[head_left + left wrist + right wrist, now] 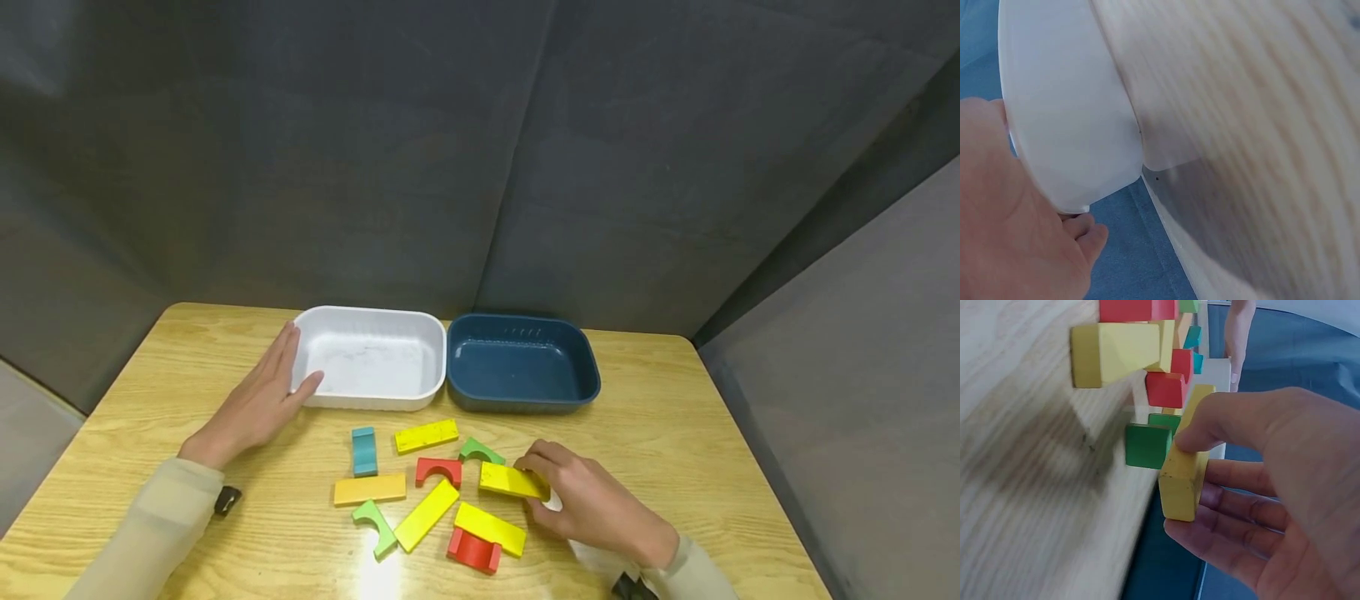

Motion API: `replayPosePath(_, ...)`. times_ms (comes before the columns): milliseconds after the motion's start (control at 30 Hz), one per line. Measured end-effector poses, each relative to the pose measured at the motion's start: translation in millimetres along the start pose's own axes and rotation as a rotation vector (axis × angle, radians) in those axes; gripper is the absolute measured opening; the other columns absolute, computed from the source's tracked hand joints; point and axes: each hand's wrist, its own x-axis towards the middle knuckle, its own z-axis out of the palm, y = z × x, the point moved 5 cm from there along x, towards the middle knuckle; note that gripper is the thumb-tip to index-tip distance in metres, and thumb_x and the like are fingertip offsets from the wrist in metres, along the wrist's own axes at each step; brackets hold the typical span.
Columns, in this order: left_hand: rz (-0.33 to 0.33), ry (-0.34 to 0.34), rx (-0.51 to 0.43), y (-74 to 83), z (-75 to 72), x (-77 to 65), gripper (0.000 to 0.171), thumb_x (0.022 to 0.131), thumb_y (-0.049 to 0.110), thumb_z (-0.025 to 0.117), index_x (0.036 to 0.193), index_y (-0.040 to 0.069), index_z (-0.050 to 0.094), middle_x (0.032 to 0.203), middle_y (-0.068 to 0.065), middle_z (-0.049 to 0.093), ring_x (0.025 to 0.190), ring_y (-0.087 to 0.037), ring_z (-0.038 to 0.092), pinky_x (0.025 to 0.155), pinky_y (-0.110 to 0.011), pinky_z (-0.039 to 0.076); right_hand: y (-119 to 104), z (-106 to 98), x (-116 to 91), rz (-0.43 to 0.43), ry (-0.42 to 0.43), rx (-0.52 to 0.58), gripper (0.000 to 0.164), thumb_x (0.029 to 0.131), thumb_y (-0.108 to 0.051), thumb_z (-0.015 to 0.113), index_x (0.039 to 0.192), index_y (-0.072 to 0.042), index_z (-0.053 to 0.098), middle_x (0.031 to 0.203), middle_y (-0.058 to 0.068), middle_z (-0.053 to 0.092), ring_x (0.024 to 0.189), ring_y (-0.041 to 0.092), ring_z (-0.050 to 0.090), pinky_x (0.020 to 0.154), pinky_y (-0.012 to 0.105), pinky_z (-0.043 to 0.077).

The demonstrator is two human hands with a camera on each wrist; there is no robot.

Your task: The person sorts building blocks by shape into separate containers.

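Observation:
My right hand (551,487) pinches a yellow rectangular block (512,481) between thumb and fingers at the right of a cluster of wooden blocks; in the right wrist view the same yellow block (1184,464) sits in my fingers (1222,512). My left hand (262,396) rests with straight fingers against the left wall of a white tray (367,358), whose white wall (1066,119) fills the left wrist view beside my palm (1016,231). A dark blue tray (521,362) stands right of the white one.
Loose blocks lie on the wooden table (712,433): a teal one (364,451), yellow bars (426,435) (370,489) (426,515) (490,528), red arches (438,471) (474,550), green arches (482,452) (377,527). Dark grey panels rise behind the table.

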Motion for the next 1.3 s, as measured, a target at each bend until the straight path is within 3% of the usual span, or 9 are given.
replayPosePath(633, 0.001, -0.005, -0.003, 4.2, -2.4, 1.6, 0.092, 0.113, 0.057, 0.040, 0.170, 0.002, -0.007, 0.179, -0.010, -0.016, 0.165, -0.040, -0.001, 0.130, -0.063, 0.014, -9, -33, 44, -0.169, 0.174, -0.039, 0.041, 0.088, -0.014, 0.087, 0.125, -0.006, 0.072, 0.114, 0.002, 0.065, 0.089, 0.011, 0.059, 0.074, 0.020, 0.058)
replayPosePath(1300, 0.013, -0.013, -0.008, 4.7, -2.8, 5.4, 0.091, 0.113, 0.057, 0.038, 0.170, 0.003, -0.009, 0.179, -0.009, -0.019, 0.166, -0.038, -0.004, 0.130, -0.063, 0.013, -13, -44, 119, -0.255, 0.199, -0.086, 0.037, 0.096, -0.020, 0.079, 0.129, -0.006, 0.072, 0.118, 0.005, 0.065, 0.091, 0.014, 0.061, 0.075, 0.021, 0.057)
